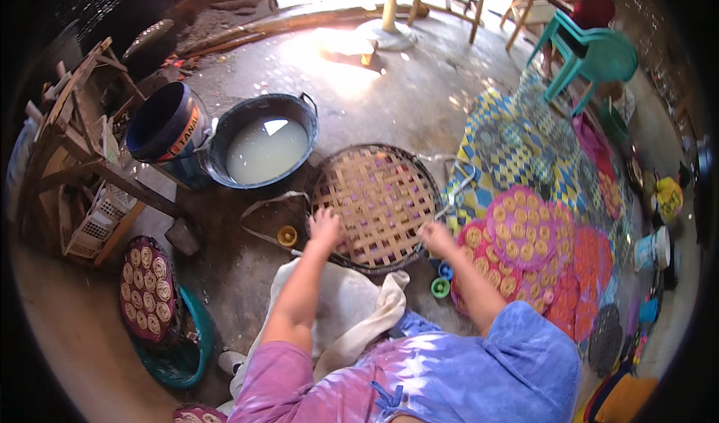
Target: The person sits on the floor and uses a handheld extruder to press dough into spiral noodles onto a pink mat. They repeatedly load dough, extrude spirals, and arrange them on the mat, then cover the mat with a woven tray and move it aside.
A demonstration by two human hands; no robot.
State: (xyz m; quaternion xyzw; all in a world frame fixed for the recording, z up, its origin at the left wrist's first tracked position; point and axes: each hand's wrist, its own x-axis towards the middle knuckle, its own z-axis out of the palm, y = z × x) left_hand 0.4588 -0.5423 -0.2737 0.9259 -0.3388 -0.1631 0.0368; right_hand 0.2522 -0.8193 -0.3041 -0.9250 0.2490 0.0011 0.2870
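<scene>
Lattice [378, 206] sits mid-frame, left hand [326, 228] loosely spread on its edge, probably steadying it; right hand [435, 238] curls opposite, can't tell if pinching.

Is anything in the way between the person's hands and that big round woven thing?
No, nothing visible is. The left hand seems to touch the round woven lattice near its left edge; the right hand is at its right edge. The yellow cup sits off to the left.
</scene>
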